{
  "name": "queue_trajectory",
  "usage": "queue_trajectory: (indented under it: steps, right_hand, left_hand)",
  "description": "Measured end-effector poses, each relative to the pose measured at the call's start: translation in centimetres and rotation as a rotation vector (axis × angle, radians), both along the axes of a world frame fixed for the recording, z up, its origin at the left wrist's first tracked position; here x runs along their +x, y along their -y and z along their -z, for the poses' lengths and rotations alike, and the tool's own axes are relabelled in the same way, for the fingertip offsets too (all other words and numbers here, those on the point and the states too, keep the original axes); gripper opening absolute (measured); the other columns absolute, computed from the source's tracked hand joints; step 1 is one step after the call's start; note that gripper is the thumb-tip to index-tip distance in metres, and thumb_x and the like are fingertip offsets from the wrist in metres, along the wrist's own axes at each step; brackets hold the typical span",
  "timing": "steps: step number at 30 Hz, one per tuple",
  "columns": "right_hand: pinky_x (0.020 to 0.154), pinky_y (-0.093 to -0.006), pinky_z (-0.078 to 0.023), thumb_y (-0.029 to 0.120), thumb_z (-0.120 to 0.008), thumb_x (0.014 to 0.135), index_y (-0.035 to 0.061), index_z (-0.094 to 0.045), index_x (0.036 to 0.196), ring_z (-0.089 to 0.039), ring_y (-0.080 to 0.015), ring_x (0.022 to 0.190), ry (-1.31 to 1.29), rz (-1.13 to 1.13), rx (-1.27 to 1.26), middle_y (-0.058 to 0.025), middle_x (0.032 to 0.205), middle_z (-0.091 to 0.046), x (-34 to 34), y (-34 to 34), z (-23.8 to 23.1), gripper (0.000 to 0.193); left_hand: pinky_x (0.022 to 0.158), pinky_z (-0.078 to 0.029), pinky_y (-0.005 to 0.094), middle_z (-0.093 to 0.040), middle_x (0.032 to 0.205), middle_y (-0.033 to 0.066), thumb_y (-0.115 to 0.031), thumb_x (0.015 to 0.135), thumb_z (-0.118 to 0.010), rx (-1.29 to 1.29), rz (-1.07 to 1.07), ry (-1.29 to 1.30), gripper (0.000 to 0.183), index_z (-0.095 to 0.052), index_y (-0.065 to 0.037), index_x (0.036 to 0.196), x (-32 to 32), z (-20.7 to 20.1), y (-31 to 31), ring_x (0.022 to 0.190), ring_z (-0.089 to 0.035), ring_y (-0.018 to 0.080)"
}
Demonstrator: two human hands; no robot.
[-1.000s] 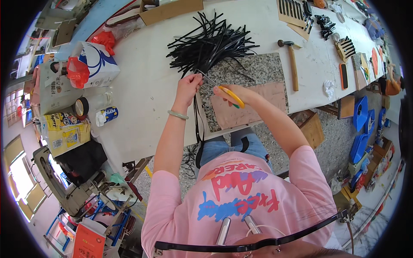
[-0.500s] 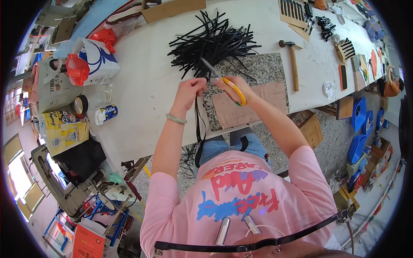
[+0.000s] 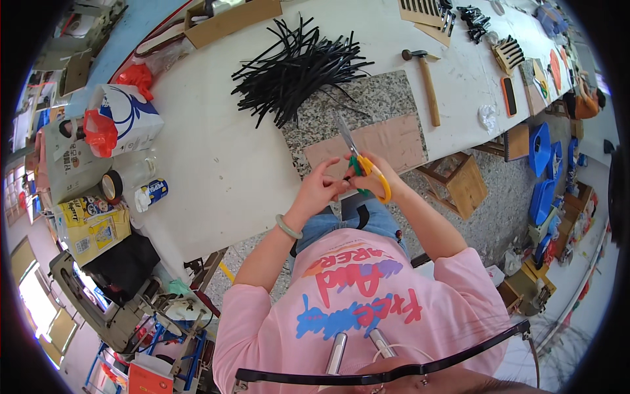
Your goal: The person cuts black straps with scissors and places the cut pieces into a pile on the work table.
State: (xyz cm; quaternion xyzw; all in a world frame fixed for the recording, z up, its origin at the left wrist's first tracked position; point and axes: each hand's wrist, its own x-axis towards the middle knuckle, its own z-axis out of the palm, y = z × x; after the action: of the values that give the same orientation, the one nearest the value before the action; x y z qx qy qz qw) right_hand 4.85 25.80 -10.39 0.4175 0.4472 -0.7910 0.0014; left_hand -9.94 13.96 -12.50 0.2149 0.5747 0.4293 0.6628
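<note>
My right hand (image 3: 379,176) is closed round the yellow and green handles of a pair of scissors (image 3: 346,134). The blades are slightly apart and point away from me, over a pinkish sheet. My left hand (image 3: 321,188) is beside it with finger and thumb pinched; a small dark bit shows at the fingertips, too small to name. Both hands are over the table's near edge, just above my lap. Beyond them lies a loose heap of thin black strips (image 3: 295,75), partly on a speckled stone slab (image 3: 384,92). The pinkish sheet (image 3: 400,138) covers the slab's near part.
A wooden-handled hammer (image 3: 430,92) lies right of the slab. On the left stand a white and blue bag (image 3: 134,121), a clear jar (image 3: 138,169) and a blue can (image 3: 154,190). A wooden stool (image 3: 459,187) is under the table's right side.
Both hands have come back from the strip heap toward my body, with the scissors in the right. The black strips that hung below my left hand no longer show there. The view has shifted.
</note>
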Motion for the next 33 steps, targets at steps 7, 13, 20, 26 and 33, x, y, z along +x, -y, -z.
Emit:
queue_trajectory:
  steps: [7, 13, 20, 26, 33]
  right_hand:
    - [0.067, -0.0264, -0.051, -0.004, -0.061, 0.071, -0.0025, -0.045, 0.119, -0.060, -0.0154, 0.075, 0.040, 0.083, -0.024, -0.0072, 0.085, -0.059, 3.2, 0.9, -0.1, 0.051]
    - [0.067, -0.0258, -0.052, -0.005, -0.060, 0.072, -0.0024, -0.046, 0.118, -0.059, -0.0137, 0.075, 0.085, 0.091, 0.048, -0.0063, 0.083, -0.058, 3.9, 1.1, -0.4, 0.048]
    - [0.065, -0.0253, -0.051, -0.005, -0.060, 0.073, -0.0012, -0.047, 0.117, -0.058, -0.0130, 0.072, 0.076, 0.067, 0.080, -0.0047, 0.080, -0.058, 4.6, 0.9, -0.7, 0.046]
    - [0.061, -0.0257, -0.049, -0.001, -0.060, 0.070, 0.0057, -0.051, 0.112, -0.059, -0.0121, 0.065, 0.394, 0.175, 0.467, -0.0034, 0.073, -0.060, 10.8, -3.7, 5.9, 0.043]
    - [0.072, -0.0398, -0.049, 0.009, -0.062, 0.067, 0.0041, -0.050, 0.111, -0.062, -0.0344, 0.081, 0.814, 0.003, 0.889, -0.0187, 0.085, -0.064, 14.0, -6.9, 8.7, 0.047]
  left_hand:
    - [0.050, -0.043, 0.0208, -0.065, 0.070, 0.0044, -0.016, 0.081, -0.067, 0.021, 0.096, -0.104, 0.055, -0.041, -0.002, 0.127, 2.5, -0.5, -0.3, 0.054, -0.055, 0.0072]
    - [0.049, -0.043, 0.0204, -0.065, 0.070, 0.0038, -0.017, 0.082, -0.066, 0.029, 0.140, -0.040, 0.057, -0.039, -0.003, 0.130, 3.5, -0.1, -0.4, 0.053, -0.054, 0.0067]
    - [0.050, -0.043, 0.0201, -0.065, 0.072, 0.0042, -0.016, 0.084, -0.064, -0.025, 0.137, 0.025, 0.056, -0.038, -0.004, 0.131, 4.1, -0.3, -0.2, 0.056, -0.056, 0.0062]
    - [0.050, -0.041, 0.0197, -0.057, 0.064, 0.0000, -0.021, 0.089, -0.058, -0.151, 0.418, 0.023, 0.027, -0.059, -0.002, 0.109, 0.5, 3.0, 2.6, 0.054, -0.049, 0.0048]
    - [0.051, -0.041, 0.0216, -0.056, 0.060, -0.0012, -0.023, 0.087, -0.059, -0.224, 0.384, -0.084, 0.023, -0.067, -0.002, 0.090, -2.6, 7.3, 5.1, 0.051, -0.049, 0.0063]
